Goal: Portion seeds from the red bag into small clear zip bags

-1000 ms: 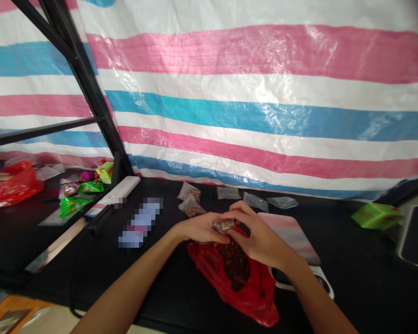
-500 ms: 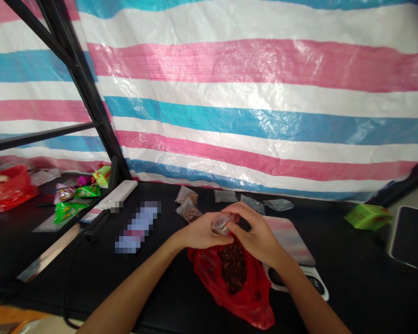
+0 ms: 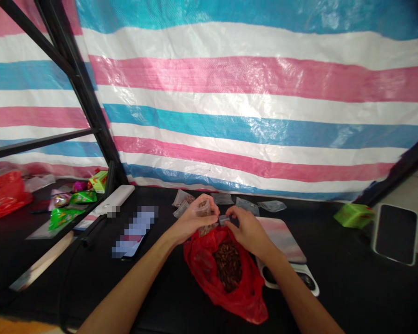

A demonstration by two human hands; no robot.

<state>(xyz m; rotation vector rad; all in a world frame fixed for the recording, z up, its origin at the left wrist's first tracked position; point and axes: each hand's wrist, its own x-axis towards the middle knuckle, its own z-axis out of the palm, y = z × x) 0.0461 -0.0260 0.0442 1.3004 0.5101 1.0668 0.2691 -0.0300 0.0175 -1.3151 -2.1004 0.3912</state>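
My left hand (image 3: 191, 220) holds a small transparent plastic bag (image 3: 204, 212) with some brown contents, upright above a red plastic bag (image 3: 202, 266). My right hand (image 3: 246, 228) pinches a small grey tab (image 3: 223, 219) beside that bag's edge; what the tab is, I cannot tell. Below both hands, the red bag lies open and holds a heap of dark brown dried pieces (image 3: 227, 266). Several small transparent bags (image 3: 246, 206) lie on the black table top (image 3: 334, 250) beyond my hands, some with brown contents.
A pink-and-white mat (image 3: 282, 239) and a white device (image 3: 289, 278) lie right of the red bag. A blurred object (image 3: 134, 232) and a white power bank (image 3: 111, 199) lie left. Further left are snack packets (image 3: 64, 218) and another red bag (image 3: 3, 195). A striped tarp (image 3: 251, 116) hangs behind.
My hands have moved apart, and the small bag now stands upright in my left hand. My right fingers have shifted to the grey tab. The view has tilted upward.
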